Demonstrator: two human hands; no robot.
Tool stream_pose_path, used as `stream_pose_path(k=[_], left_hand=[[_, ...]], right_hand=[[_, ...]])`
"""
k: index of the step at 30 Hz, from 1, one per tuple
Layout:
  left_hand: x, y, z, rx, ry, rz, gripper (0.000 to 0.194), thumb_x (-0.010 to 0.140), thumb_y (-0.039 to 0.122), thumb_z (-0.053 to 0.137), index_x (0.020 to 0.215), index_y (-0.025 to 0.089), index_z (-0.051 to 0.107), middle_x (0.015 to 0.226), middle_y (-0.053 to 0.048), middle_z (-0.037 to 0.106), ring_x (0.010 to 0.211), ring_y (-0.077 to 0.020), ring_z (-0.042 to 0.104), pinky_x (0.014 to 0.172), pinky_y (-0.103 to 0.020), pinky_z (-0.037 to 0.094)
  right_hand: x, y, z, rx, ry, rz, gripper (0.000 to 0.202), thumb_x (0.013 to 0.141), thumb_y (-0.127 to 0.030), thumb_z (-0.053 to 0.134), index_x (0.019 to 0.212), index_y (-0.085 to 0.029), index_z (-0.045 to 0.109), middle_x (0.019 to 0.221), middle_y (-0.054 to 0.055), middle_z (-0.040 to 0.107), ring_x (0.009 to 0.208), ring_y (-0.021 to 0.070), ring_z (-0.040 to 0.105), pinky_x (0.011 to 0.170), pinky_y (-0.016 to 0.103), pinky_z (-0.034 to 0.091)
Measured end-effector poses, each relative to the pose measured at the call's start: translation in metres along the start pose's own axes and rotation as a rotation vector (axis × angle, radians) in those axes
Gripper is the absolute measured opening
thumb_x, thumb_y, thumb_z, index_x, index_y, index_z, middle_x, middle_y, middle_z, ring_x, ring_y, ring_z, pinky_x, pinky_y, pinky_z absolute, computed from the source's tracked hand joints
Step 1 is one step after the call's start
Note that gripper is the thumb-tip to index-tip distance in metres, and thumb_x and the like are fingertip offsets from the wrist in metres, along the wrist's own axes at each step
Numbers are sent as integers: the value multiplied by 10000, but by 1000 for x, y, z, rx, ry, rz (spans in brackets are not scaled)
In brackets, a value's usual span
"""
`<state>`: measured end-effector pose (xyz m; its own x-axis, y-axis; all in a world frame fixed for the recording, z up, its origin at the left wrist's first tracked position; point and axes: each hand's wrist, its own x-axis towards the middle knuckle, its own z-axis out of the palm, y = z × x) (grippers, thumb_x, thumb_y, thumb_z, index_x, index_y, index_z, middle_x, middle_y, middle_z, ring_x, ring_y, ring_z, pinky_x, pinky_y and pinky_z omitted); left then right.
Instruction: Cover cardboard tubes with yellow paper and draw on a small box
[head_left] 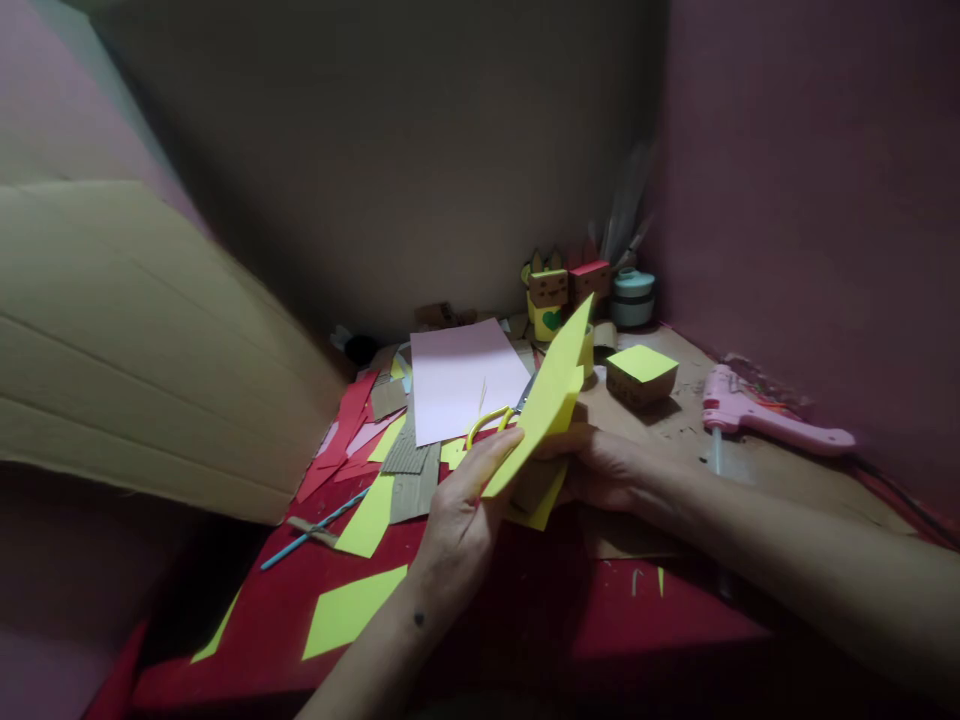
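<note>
My left hand (461, 510) grips a folded piece of yellow paper (551, 390) from the left, its fingers partly behind the sheet. From the right, my right hand (596, 465) holds the lower part of the same paper, where a brown cardboard piece (536, 485) shows between the yellow layers. The paper stands up at a slant over the table. Just behind it lie scissors with yellow handles (487, 425), their blades partly hidden by the paper. A small cardboard box with a yellow top (642, 375) sits to the right, beyond my right hand.
On the red table (525, 620) are a pink sheet (465, 380), yellow, red and cardboard scraps, and a blue stick (315, 528). A pink glue gun (772, 415) lies at right. Decorated cardboard figures (548, 300) and a lidded container (633, 298) stand at the back. A large cardboard panel (142, 340) rises at left.
</note>
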<state>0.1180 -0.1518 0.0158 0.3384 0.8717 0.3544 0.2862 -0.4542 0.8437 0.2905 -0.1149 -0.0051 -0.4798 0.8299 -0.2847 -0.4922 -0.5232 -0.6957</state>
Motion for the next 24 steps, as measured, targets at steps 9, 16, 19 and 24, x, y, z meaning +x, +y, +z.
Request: stream_pose_path(k=[9, 16, 19, 24], left_hand=[[-1, -9, 4, 119, -58, 65, 395, 879, 136, 507, 1243, 277, 567, 1322, -28, 557, 1260, -194, 453, 1083, -395, 352], [5, 0, -12, -103, 102, -234, 287, 879, 382, 537, 1072, 207, 658, 1106, -76, 676, 1037, -250, 605, 878, -354, 491], [7, -8, -24, -23, 220, -323, 260, 835, 414, 591, 873, 173, 681, 866, -86, 691, 875, -247, 638, 778, -347, 509], [8, -15, -47, 100, 561, -208, 308, 844, 357, 579, 1109, 200, 571, 1019, -95, 608, 976, -247, 586, 812, -371, 497]], right_hand=[[0, -2, 4, -12, -60, -103, 97, 703, -211, 683, 780, -157, 663, 764, 67, 678, 662, 187, 608, 612, 354, 522], [-1, -2, 2, -8, 61, 27, 283, 634, -76, 605, 909, -122, 653, 806, 94, 678, 750, 246, 614, 674, 422, 527], [-1, -3, 2, 7, 78, 32, 303, 633, -78, 601, 930, -128, 642, 780, 74, 676, 738, 237, 616, 686, 418, 521], [1, -4, 2, 81, 93, 37, 337, 625, -52, 599, 951, -127, 634, 801, 71, 690, 776, 242, 629, 681, 409, 521]])
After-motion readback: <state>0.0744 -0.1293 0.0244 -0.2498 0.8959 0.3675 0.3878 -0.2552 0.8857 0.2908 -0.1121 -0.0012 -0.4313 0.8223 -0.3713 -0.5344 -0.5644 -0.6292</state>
